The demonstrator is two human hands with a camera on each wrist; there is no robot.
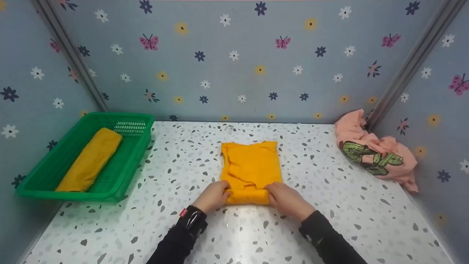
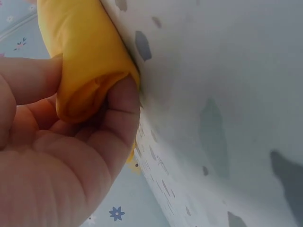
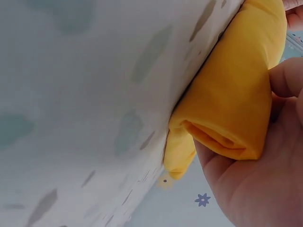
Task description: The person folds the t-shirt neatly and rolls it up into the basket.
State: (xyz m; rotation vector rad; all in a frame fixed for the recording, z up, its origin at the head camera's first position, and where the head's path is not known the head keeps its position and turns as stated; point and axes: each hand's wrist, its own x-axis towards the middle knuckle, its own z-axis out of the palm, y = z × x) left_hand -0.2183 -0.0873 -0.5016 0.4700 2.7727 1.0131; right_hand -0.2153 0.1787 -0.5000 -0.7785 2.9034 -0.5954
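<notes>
A yellow garment (image 1: pixel 253 165) lies on the speckled table, folded to a rectangle, its near edge rolled into a thick tube. At the roll's left end, my left hand (image 1: pixel 214 196) grips it, thumb on top and fingers curled around the end; the left wrist view shows the layered roll (image 2: pixel 90 56) between them. My right hand (image 1: pixel 289 200) holds the right end the same way. In the right wrist view, the roll (image 3: pixel 232 90) shows its spiral end against the palm, with the thumb over it. The far part of the garment lies flat with some creases.
A green plastic basket (image 1: pixel 124 183) stands at the left, with a rolled yellow cloth (image 1: pixel 91 159) inside. At the far right a crumpled pink garment (image 1: pixel 395 150) with a green print lies against the wall. Flower-patterned panels (image 1: pixel 234 73) enclose the table at the back and sides.
</notes>
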